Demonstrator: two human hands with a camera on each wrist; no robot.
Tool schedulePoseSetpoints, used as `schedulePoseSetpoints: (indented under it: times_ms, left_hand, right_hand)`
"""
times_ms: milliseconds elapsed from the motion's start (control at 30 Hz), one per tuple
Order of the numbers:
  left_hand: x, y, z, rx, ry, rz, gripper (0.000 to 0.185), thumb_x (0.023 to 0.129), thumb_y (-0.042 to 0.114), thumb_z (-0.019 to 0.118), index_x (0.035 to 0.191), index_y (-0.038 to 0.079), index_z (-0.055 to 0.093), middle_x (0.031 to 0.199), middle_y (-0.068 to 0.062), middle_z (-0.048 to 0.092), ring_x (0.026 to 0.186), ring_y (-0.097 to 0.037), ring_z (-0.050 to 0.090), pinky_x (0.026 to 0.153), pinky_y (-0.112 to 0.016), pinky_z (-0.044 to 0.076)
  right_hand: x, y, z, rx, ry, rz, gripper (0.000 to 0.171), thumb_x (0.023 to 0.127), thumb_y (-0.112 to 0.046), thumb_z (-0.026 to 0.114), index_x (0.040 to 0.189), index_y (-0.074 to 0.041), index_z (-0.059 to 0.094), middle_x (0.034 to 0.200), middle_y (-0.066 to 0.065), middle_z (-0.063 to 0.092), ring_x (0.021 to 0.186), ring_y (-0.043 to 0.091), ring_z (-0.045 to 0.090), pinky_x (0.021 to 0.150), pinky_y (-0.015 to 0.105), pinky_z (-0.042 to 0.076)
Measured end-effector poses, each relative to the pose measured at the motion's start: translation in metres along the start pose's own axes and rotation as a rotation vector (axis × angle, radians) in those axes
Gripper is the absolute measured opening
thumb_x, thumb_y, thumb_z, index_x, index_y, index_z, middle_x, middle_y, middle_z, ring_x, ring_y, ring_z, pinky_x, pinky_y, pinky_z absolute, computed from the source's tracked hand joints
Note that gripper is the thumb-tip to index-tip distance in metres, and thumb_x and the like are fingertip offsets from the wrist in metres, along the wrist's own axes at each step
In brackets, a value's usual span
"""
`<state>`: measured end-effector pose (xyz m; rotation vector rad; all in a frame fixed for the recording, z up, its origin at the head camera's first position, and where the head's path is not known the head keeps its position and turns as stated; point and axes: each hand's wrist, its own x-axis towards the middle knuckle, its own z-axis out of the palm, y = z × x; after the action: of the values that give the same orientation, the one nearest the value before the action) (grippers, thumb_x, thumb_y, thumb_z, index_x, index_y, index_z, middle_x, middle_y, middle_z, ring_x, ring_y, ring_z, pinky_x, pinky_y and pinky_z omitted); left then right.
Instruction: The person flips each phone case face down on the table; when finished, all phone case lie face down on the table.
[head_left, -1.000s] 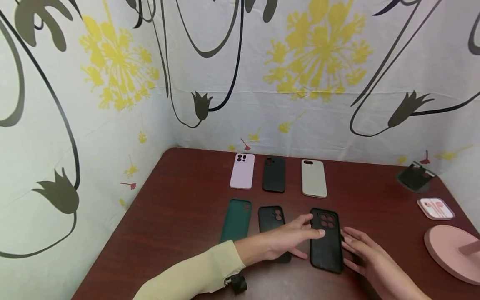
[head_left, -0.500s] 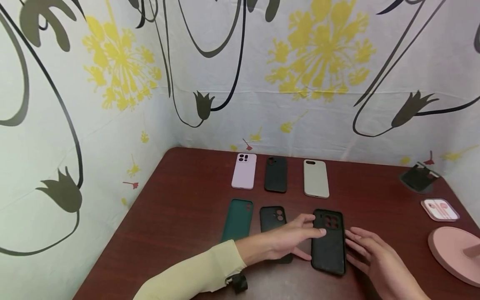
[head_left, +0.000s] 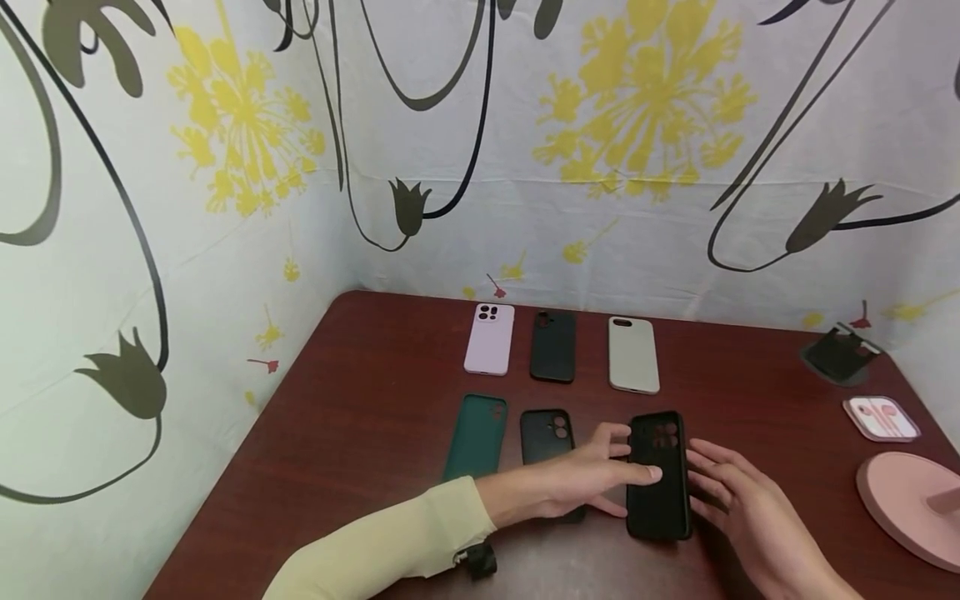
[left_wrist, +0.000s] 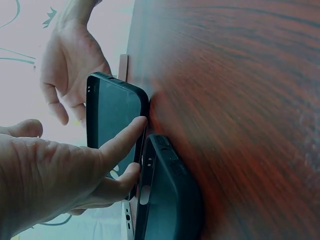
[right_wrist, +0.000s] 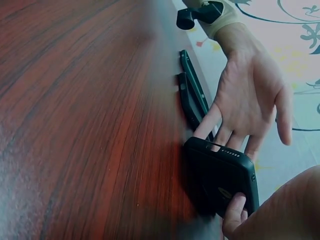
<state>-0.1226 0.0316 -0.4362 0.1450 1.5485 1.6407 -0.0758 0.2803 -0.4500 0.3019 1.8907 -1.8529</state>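
Observation:
A large black phone case [head_left: 660,487] lies on the dark red table [head_left: 360,433], in the front row at the right. My left hand [head_left: 611,468] reaches across from the left; its thumb rests on top of the case and its straight fingers touch the left edge. The left wrist view shows this case [left_wrist: 112,120] with the index finger of my left hand [left_wrist: 60,175] against its rim. My right hand [head_left: 723,487] lies on the table with straight fingers along the right edge. Seen from the right wrist, the case [right_wrist: 220,175] sits between both hands.
The front row also has a dark green case [head_left: 474,435] and a smaller black case [head_left: 546,433], partly under my left hand. Behind lie lilac [head_left: 489,338], black [head_left: 553,346] and grey [head_left: 633,354] cases. A pink round base [head_left: 911,508], an earphone box [head_left: 881,417] and a black stand [head_left: 836,354] sit right. Patterned walls close in left and behind.
The large black case has been nudged a little and now lies straighter in line with the row. My left thumb has slid further onto it; the right fingers have closed against its edge.

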Motion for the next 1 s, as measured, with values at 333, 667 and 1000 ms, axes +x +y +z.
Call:
schedulePoseSetpoints:
  times_ms: [333, 667, 1000]
  left_hand:
    - [0.004, 0.002, 0.001, 0.003, 0.011, -0.004, 0.065, 0.106, 0.028, 0.066, 0.160, 0.020, 0.031, 0.165, -0.010, 0.036, 0.148, -0.032, 0.048, 0.101, -0.061, 0.060]
    - [0.008, 0.001, -0.001, 0.015, -0.032, 0.006, 0.076, 0.104, 0.019, 0.069, 0.161, 0.045, 0.027, 0.167, -0.006, 0.032, 0.141, -0.035, 0.057, 0.088, -0.066, 0.063]
    - [0.007, -0.003, -0.006, 0.014, -0.065, 0.033, 0.075, 0.106, 0.017, 0.065, 0.161, 0.049, 0.025, 0.162, -0.005, 0.036, 0.146, -0.031, 0.050, 0.089, -0.066, 0.062]
  right_hand:
    - [0.000, 0.001, 0.010, 0.038, -0.017, 0.025, 0.069, 0.115, -0.051, 0.034, 0.169, -0.015, 0.010, 0.158, -0.012, 0.030, 0.117, -0.013, 0.057, 0.100, 0.023, 0.056]
    - [0.003, 0.005, 0.022, 0.051, -0.042, 0.028, 0.066, 0.117, -0.046, 0.031, 0.169, -0.012, 0.011, 0.165, -0.004, 0.027, 0.121, -0.009, 0.058, 0.104, 0.028, 0.055]
    - [0.008, 0.004, 0.038, 0.035, -0.002, 0.054, 0.060, 0.115, -0.038, 0.045, 0.168, -0.025, 0.019, 0.167, 0.003, 0.036, 0.121, 0.002, 0.063, 0.108, 0.040, 0.056]
